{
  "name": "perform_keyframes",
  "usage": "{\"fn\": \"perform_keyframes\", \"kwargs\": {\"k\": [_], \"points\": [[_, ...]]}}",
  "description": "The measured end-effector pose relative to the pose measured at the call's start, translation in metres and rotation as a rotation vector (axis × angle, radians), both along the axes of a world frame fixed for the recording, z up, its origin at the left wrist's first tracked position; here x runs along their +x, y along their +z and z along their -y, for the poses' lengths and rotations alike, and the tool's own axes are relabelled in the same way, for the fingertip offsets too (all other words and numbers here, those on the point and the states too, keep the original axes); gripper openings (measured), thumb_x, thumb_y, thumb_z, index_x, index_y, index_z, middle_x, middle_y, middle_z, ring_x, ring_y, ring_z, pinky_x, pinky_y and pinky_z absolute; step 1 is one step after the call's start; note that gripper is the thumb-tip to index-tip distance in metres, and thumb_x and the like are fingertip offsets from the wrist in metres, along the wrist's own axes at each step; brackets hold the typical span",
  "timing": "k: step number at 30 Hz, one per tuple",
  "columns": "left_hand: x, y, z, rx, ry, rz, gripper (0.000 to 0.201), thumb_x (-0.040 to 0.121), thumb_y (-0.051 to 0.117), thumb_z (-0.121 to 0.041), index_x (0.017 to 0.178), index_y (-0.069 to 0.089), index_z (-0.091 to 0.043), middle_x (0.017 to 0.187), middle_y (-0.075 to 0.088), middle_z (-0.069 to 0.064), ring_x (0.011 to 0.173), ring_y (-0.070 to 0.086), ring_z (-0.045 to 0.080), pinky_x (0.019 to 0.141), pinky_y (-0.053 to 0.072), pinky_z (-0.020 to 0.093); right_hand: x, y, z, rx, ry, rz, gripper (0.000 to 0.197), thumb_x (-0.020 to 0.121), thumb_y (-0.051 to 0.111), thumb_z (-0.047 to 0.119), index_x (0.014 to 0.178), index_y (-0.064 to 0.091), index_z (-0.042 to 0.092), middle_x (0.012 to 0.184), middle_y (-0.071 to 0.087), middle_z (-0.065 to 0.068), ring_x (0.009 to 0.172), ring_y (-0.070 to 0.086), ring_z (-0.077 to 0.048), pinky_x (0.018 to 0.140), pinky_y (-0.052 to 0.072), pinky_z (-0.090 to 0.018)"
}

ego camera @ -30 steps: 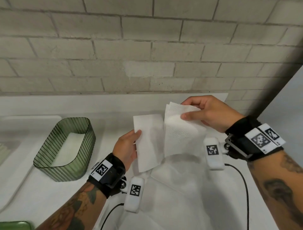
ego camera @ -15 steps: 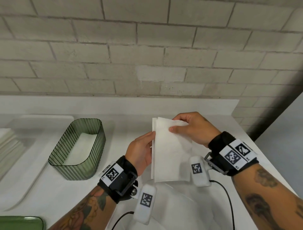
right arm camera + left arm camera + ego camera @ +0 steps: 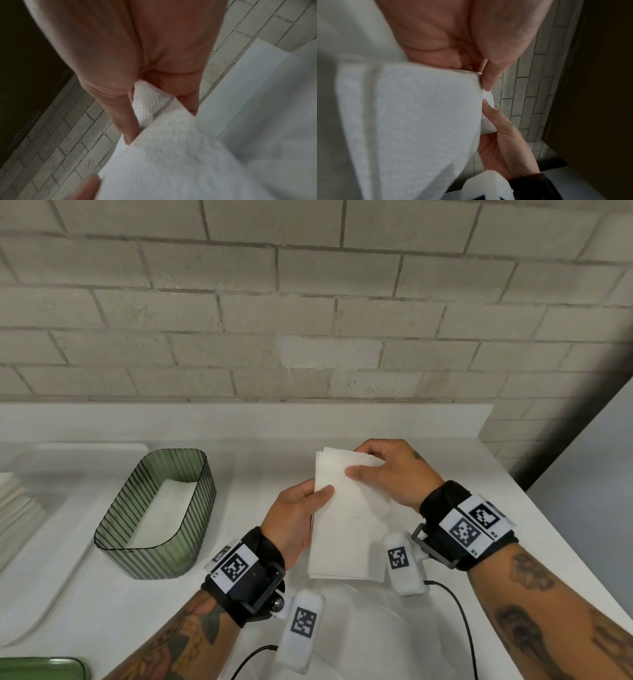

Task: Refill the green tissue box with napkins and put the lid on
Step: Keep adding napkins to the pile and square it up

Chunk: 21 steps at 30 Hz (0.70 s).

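Observation:
A folded white napkin [image 3: 349, 525] hangs upright above the counter, held between both hands. My left hand [image 3: 301, 508] pinches its left edge with the thumb on the front. My right hand [image 3: 380, 470] grips its top right corner, thumb on the front face. In the left wrist view the napkin [image 3: 412, 121] fills the frame below my palm. The right wrist view shows the napkin [image 3: 154, 135] pinched between my fingers. The ribbed green tissue box [image 3: 120, 518] stands open to the left, with white napkins lying flat inside. A green lid [image 3: 41, 669] lies at the bottom left corner.
A stack of white napkins [image 3: 17, 508] lies on a white tray [image 3: 51, 594] at the far left. More white paper [image 3: 359, 628] lies on the counter under my wrists. A brick wall runs behind, and the counter ends at the right.
The two separate napkin pieces have been brought together into one folded napkin. Both hands have lowered slightly, and my left thumb now sits on the napkin's front.

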State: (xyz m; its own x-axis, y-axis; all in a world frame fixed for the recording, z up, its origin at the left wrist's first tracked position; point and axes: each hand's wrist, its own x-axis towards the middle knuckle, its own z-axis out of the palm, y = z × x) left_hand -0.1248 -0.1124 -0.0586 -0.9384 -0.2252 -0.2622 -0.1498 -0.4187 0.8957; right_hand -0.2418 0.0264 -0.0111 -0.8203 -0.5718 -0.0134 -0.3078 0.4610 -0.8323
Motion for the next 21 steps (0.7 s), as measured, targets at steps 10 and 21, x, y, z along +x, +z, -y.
{"fn": "perform_keyframes", "kwargs": {"k": [10, 21], "points": [[0.000, -0.007, 0.004, 0.109, 0.086, 0.022, 0.031, 0.095, 0.047, -0.012, 0.122, 0.063, -0.010, 0.117, 0.070, 0.014, 0.109, 0.066, 0.035, 0.093, 0.052, 0.051, 0.024, -0.043, -0.007, -0.244, -0.191, 0.686, 0.050, 0.085, 0.069, 0.040, 0.126, 0.055, 0.013, 0.114, 0.071, -0.007, 0.102, 0.069, -0.026, 0.087, 0.057, -0.045], [0.003, -0.029, 0.016, -0.117, 0.112, 0.148, 0.033, 0.090, 0.054, 0.005, 0.118, 0.060, -0.009, 0.113, 0.070, 0.018, 0.101, 0.066, 0.038, 0.083, 0.054, 0.047, 0.020, -0.052, -0.003, -0.044, -0.207, 0.493, 0.036, 0.094, 0.056, 0.041, 0.120, 0.049, 0.018, 0.102, 0.065, -0.001, 0.089, 0.066, -0.019, 0.079, 0.055, -0.034]]}}
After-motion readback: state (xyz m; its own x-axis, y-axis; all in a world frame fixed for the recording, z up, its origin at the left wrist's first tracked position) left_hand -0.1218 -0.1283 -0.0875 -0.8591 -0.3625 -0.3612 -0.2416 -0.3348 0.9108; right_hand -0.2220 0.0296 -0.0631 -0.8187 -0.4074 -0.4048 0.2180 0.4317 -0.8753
